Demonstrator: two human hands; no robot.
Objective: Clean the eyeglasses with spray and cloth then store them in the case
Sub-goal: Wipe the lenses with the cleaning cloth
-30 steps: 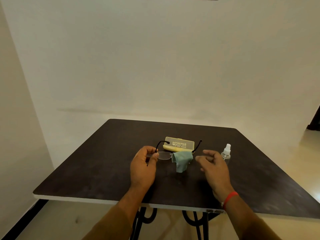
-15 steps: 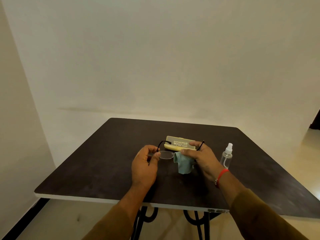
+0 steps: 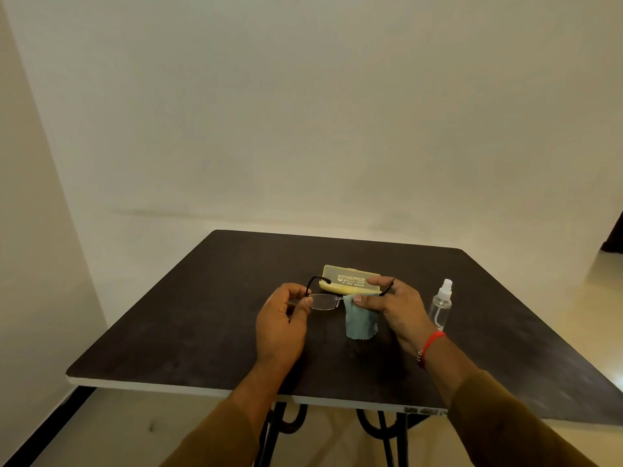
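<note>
the left hand (image 3: 283,325) is closed on the left end of the rimless, black-armed eyeglasses (image 3: 323,302), which are held in the air just above the dark matt surface (image 3: 202,315). the right hand (image 3: 401,308) is clamped on the small teal microfibre cloth (image 3: 360,323), thumb in front and forefinger behind, so that the right lens is pinched through the fabric and the cloth's lower part is left hanging. a second ago this hand was held open and apart from the cloth, which was merely draped over that lens. wiping is therefore judged to be starting. behind the hands the pale yellow rectangular case (image 3: 350,281) is seen lying on the surface; whether it is open cannot be told. the clear plastic spray bottle (image 3: 441,305) is left standing to the right, untouched, as before.
</note>
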